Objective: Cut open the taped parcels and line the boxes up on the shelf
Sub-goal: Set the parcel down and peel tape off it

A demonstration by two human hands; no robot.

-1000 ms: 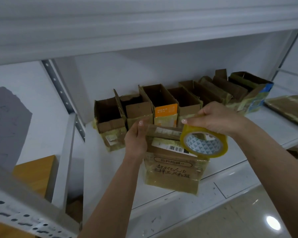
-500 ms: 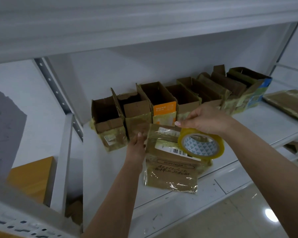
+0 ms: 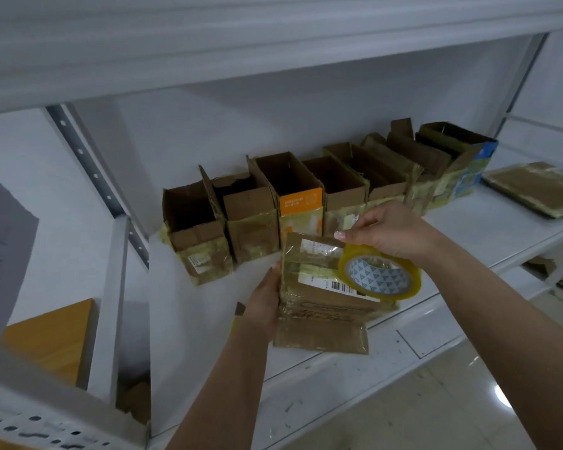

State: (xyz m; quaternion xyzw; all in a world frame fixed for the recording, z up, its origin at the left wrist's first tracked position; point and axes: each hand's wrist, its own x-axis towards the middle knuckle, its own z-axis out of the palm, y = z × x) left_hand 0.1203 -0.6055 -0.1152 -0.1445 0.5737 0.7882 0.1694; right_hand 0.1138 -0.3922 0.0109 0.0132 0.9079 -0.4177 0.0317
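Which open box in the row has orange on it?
The third open box from the left. Its front has a bright orange panel; the others are plain brown, except the far right one with blue.

Both your bare forearms reach up and fwd from the bottom edge, converging toward the middle. Your left hand (image 3: 263, 298) is upright, palm turned right toward the other hand, fingers wrapped round the left edge of a taped parcel (image 3: 319, 306), one fingertip showing at the top. Your right hand (image 3: 390, 232) sits higher and to the right, wrist bent, knuckles up, index finger stretched out leftward, thumb and other fingers curled onto a tape roll (image 3: 380, 277) hanging just below the palm.
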